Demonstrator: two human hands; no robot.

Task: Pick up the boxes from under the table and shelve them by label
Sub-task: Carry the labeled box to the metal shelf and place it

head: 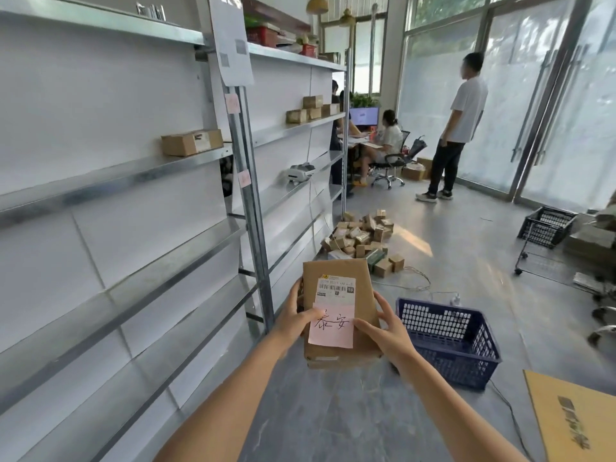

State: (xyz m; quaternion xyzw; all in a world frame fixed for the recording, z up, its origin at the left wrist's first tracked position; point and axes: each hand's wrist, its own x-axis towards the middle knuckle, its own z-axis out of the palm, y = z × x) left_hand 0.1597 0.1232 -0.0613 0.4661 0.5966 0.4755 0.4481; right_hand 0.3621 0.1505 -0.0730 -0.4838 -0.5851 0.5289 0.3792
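Cardboard box [336, 296] sits in both our hands, held flat out in front of us at the near centre, above the floor. Left hand [295, 323] grips the left edge with its thumb over the top, on the edge of the pink note [331, 326]; right hand [386, 328] curls around the right edge, thumb also touching the note. Pink note carries handwritten characters and lies just below the white shipping label [336, 287] with its barcode. A second, slightly thinner box seems stacked beneath, hard to be sure.

We judge the box light and stiff: plain corrugated card, no sag, so pinching both long edges should hold. Note looks loosely stuck, so we'd keep a thumb on it. Surface is matte, not slippery.

Metal shelving [126, 181] runs along the left, with one brown carton [191, 142] on the near bay and a few more [311, 110] on the far bay. Small pink tags [232, 102] sit on the upright, too blurred to read. Blue crate [450, 338] stands on the floor just right of us, and a pile of small boxes [361, 238] lies farther off.
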